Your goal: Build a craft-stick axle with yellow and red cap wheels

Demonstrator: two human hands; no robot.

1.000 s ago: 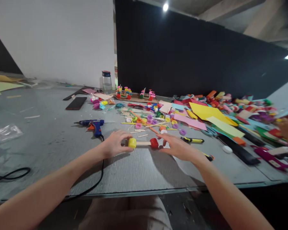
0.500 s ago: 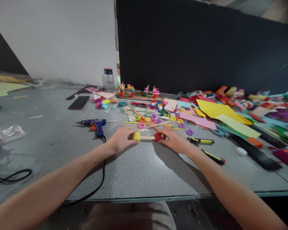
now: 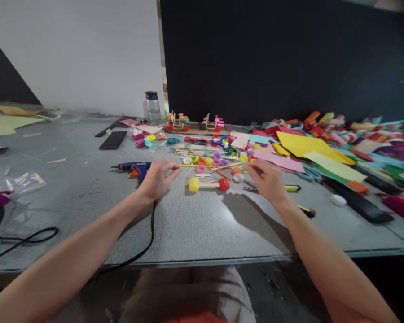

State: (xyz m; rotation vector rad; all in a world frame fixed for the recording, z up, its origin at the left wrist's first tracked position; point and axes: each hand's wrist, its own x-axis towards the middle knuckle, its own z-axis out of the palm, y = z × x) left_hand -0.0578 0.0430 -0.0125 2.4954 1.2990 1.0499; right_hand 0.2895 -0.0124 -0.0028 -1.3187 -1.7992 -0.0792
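A small assembly of pale wooden sticks (image 3: 208, 185) lies on the table between my hands. A yellow bottle cap (image 3: 194, 184) sits at its left end and a red bottle cap (image 3: 224, 184) at its right end. My left hand (image 3: 159, 179) hovers to the left, thumb and forefinger slightly apart with nothing seen in them. It partly covers the blue glue gun (image 3: 139, 170). My right hand (image 3: 266, 180) is to the right, fingers loosely curled, fingertips close to the end of a thin wooden stick (image 3: 227, 166); contact is unclear. Behind that hand are yellow-and-black-handled pliers (image 3: 292, 188).
Loose coloured caps (image 3: 217, 156) and sticks lie beyond the assembly. Two small cap-wheeled models (image 3: 178, 123) stand at the back, near a water bottle (image 3: 152, 106). A phone (image 3: 113, 140) is at left, coloured paper (image 3: 318, 148) at right. A black cord (image 3: 152, 233) crosses the table.
Both hands have let go of the yellow and red caps and moved apart, left and right. The stick-and-cap assembly now rests alone on the table. The view has shifted slightly.
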